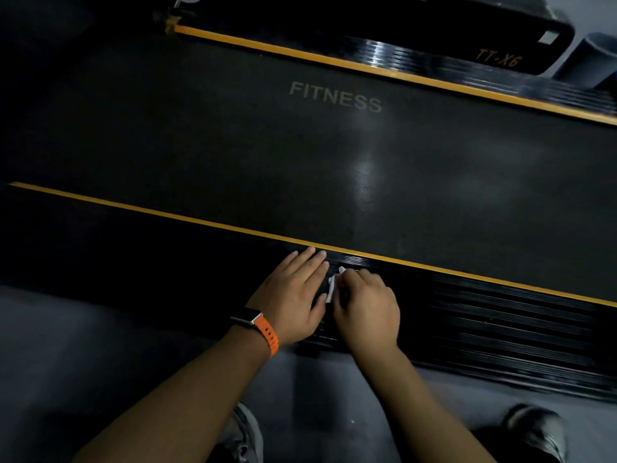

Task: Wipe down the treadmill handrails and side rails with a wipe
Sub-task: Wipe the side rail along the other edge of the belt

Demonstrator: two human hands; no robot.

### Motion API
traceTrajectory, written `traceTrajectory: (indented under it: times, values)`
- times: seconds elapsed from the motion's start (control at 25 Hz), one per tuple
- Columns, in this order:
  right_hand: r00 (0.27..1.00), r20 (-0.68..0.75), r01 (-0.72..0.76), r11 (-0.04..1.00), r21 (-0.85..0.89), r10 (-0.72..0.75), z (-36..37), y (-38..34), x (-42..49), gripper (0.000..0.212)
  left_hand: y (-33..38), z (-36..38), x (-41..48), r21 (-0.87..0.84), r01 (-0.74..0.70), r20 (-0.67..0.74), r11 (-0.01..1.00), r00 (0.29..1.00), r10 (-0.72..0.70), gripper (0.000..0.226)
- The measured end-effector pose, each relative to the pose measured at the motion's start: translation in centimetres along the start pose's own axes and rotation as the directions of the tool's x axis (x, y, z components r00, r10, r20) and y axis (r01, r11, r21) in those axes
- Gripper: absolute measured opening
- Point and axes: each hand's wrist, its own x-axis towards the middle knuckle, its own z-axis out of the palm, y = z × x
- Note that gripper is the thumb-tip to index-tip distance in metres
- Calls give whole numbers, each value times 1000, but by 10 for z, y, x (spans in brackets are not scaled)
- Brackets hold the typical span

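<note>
Black ribbed plastic is what you're on right now: the near side rail [500, 315], roughly mid-length. Your right hand [367, 309] has its fingers curled round the white wipe [331, 289] and is pressing it onto the ribs, just inside the rail's yellow stripe [167, 208]. Your left hand [293, 295], the one with the orange-strap watch [253, 320], lies flat on the rail right next to it, fingers [310, 259] straight with the tips almost on the stripe, holding nothing.

Progress-wise I'd call it somewhere in the middle at best. It's too dim to tell wiped from unwiped, so honestly no clue how much of this rail is done. The far side rail [417, 51] sits across the belt [233, 145], and the handrails aren't in view at all, so count those as open items.

Room to move looks fine. The rail runs long and bare both ways from your hands, so you can stroke along it freely. Its inner edge is the stripe against the belt, and its outer edge drops to the grey floor [66, 345] by your shoes [537, 429]. Your flat left hand is the only thing in the wipe's path that way.
</note>
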Motion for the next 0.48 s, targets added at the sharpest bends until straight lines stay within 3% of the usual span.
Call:
traceTrajectory:
  times: [0.08,0.24,0.4,0.48]
  values:
    - [1000,3,-18,1000,-23,19,-4,16,-1,8,0,0,0,-2,0,-10,1000,1000,0,62]
    - [972,-95,-218,975,-40,214,-27,67,-21,12,1,0,-2,-8,8,-7,1000,1000,-8,60]
    - [1000,2,1,1000,-22,-1,-4,12,-19,7,0,0,0,-9,4,-9,1000,1000,-5,61]
    - [999,15,40,999,-31,-40,-6,15,-20,7,0,0,0,-12,-2,-17,1000,1000,2,61]
